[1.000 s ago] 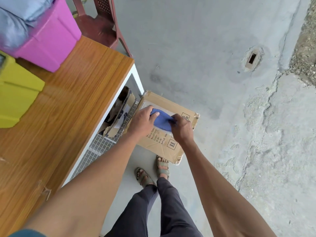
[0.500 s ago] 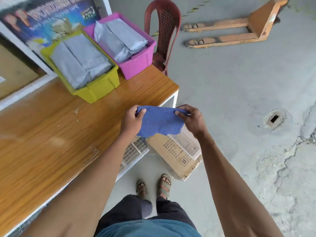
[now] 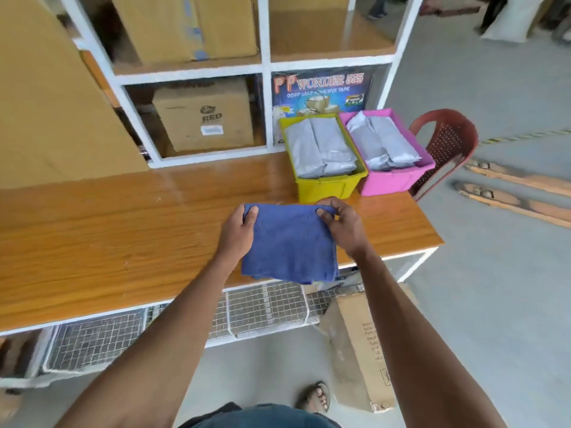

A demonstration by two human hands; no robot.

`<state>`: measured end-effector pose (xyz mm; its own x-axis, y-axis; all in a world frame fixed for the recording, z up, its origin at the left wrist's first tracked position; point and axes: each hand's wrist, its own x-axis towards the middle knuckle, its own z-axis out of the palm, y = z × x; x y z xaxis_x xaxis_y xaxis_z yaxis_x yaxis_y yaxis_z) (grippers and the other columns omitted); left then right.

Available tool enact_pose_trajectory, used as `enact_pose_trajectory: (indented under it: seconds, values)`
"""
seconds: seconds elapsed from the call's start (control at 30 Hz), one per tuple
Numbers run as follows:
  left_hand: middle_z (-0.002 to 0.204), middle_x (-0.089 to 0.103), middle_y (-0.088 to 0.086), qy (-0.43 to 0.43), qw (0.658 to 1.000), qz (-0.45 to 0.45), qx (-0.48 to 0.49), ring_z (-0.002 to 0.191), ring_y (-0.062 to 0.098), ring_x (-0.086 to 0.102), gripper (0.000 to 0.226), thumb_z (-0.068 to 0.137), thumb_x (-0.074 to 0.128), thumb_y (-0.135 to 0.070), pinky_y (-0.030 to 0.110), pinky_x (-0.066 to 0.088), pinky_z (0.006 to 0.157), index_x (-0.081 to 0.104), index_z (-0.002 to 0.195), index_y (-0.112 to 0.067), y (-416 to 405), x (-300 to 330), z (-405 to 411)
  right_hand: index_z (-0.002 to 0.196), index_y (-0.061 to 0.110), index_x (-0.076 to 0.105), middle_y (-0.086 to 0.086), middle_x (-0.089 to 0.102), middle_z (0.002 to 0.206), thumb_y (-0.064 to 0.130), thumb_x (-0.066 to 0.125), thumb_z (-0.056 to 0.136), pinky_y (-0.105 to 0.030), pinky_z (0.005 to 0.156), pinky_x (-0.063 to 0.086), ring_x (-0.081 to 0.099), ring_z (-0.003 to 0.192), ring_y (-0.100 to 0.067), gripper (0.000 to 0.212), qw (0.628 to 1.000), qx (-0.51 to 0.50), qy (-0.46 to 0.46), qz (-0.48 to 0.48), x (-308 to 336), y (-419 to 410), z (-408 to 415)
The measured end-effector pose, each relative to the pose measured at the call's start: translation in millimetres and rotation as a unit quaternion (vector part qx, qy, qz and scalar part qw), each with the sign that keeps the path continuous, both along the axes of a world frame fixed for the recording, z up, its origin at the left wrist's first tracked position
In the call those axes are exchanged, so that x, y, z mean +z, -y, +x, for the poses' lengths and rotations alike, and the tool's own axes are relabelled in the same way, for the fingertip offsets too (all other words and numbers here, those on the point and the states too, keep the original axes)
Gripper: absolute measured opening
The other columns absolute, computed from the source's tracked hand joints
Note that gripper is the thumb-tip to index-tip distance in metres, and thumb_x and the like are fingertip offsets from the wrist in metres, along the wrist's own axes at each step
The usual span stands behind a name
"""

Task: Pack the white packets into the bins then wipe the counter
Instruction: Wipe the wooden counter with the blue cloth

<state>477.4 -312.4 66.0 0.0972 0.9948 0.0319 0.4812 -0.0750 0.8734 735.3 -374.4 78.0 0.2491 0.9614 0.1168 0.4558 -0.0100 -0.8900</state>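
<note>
Soft, even daylight fills your view, brightest on the floor [image 3: 494, 103] at the upper right. A pale sheen streaks the bench [image 3: 173, 186] at centre. Shadows are faint. The whole frame is smeared with motion blur, and the shelf [image 3: 264, 41] uprights splay outward, bent by the wide lens.

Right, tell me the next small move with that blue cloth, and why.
Probably lower the blue cloth flat onto the counter and start the first wiping stroke. The white packets already sit in the yellow bin and pink bin, and the left hand and right hand pinch the cloth's top corners just above the wood.
</note>
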Motion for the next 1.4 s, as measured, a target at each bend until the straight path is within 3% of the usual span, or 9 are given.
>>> enact_pose_trajectory:
  seconds: [0.2, 0.3, 0.43, 0.57, 0.73, 1.03, 1.17, 1.33, 1.4]
  values:
    - [0.092, 0.059, 0.012, 0.033, 0.998, -0.038, 0.048, 0.08, 0.025, 0.058, 0.052, 0.103, 0.056, -0.055, 0.046, 0.047, 0.072, 0.054, 0.101, -0.002, -6.1, 7.2, -130.3, 0.097, 0.048, 0.049, 0.009, 0.055, 0.085, 0.016, 0.061, 0.099, -0.039, 0.069, 0.043, 0.049, 0.075, -0.014, 0.035, 0.996, 0.076, -0.024, 0.03, 5.8, -47.9, -119.4]
    - [0.112, 0.071, 0.011, 0.044, 0.997, -0.034, 0.053, 0.1, 0.033, 0.069, 0.026, 0.103, 0.064, -0.038, 0.058, 0.057, 0.087, 0.058, 0.128, -0.036, -1.3, 10.1, -198.2, 0.093, 0.036, 0.045, 0.014, 0.045, 0.082, 0.004, 0.052, 0.094, -0.034, 0.07, 0.037, 0.04, 0.073, -0.008, 0.033, 0.991, 0.129, -0.007, 0.038, 18.0, -58.4, -181.5]
    - [0.108, 0.073, 0.009, 0.084, 0.993, 0.021, 0.085, 0.099, 0.036, 0.068, 0.04, 0.102, 0.061, -0.013, 0.055, 0.055, 0.085, 0.057, 0.118, -0.05, 16.4, 19.0, -273.4, 0.081, 0.034, 0.058, 0.019, 0.057, 0.073, -0.003, 0.04, 0.089, -0.033, 0.068, 0.036, 0.048, 0.068, -0.001, 0.042, 0.979, 0.198, 0.044, 0.032, 19.0, -79.2, -250.7]
    - [0.114, 0.069, -0.024, 0.064, 0.988, 0.059, 0.124, 0.106, 0.023, 0.066, 0.04, 0.102, 0.057, -0.02, 0.052, 0.052, 0.088, 0.065, 0.102, -0.059, 39.0, 13.2, -344.7, 0.1, 0.047, 0.074, -0.005, 0.069, 0.086, 0.002, 0.043, 0.1, -0.036, 0.071, 0.045, 0.06, 0.076, -0.017, 0.054, 0.962, 0.263, 0.063, 0.038, 18.1, -90.9, -327.4]
    - [0.128, 0.072, -0.01, 0.127, 0.965, 0.042, 0.224, 0.122, 0.018, 0.066, 0.034, 0.106, 0.06, -0.012, 0.05, 0.056, 0.102, 0.071, 0.122, -0.04, 65.4, 11.8, -415.1, 0.122, 0.03, 0.074, 0.02, 0.062, 0.069, 0.001, 0.056, 0.103, -0.021, 0.055, 0.034, 0.046, 0.057, -0.005, 0.039, 0.934, 0.351, 0.054, -0.025, 25.6, -102.4, -408.2]
    - [0.123, 0.076, 0.003, 0.215, 0.917, 0.032, 0.335, 0.12, 0.028, 0.07, 0.037, 0.091, 0.072, -0.016, 0.055, 0.055, 0.105, 0.072, 0.116, -0.043, 78.9, -0.6, -531.9, 0.133, 0.029, 0.071, 0.021, 0.072, 0.118, -0.002, 0.072, 0.089, -0.026, 0.088, 0.052, 0.067, 0.107, -0.001, 0.054, 0.872, 0.486, 0.004, -0.06, 17.5, -150.5, -565.6]
    - [0.122, 0.076, 0.002, 0.177, 0.914, 0.044, 0.362, 0.118, 0.022, 0.071, 0.037, 0.096, 0.07, -0.002, 0.051, 0.056, 0.106, 0.069, 0.125, -0.025, 55.9, -0.8, -592.7, 0.128, 0.019, 0.073, 0.02, 0.071, 0.11, -0.009, 0.066, 0.09, -0.011, 0.075, 0.044, 0.061, 0.085, 0.016, 0.047, 0.865, 0.499, 0.014, -0.044, 10.9, -185.2, -634.8]
    - [0.12, 0.078, -0.005, 0.107, 0.918, 0.045, 0.38, 0.117, 0.016, 0.071, 0.036, 0.096, 0.066, 0.0, 0.046, 0.055, 0.107, 0.075, 0.121, -0.023, 23.4, 3.1, -662.7, 0.106, 0.034, 0.078, 0.017, 0.077, 0.107, -0.003, 0.07, 0.087, -0.036, 0.075, 0.051, 0.068, 0.081, -0.014, 0.042, 0.87, 0.492, 0.027, -0.003, -1.6, -238.6, -713.3]
    - [0.122, 0.076, -0.01, 0.076, 0.916, 0.044, 0.392, 0.12, 0.015, 0.07, 0.035, 0.093, 0.066, -0.013, 0.048, 0.054, 0.107, 0.075, 0.12, -0.034, 10.2, 1.1, -688.0, 0.104, 0.034, 0.077, 0.009, 0.079, 0.104, -0.001, 0.069, 0.088, -0.035, 0.068, 0.047, 0.058, 0.066, -0.006, 0.04, 0.867, 0.498, 0.028, -0.003, -5.0, -255.4, -741.6]
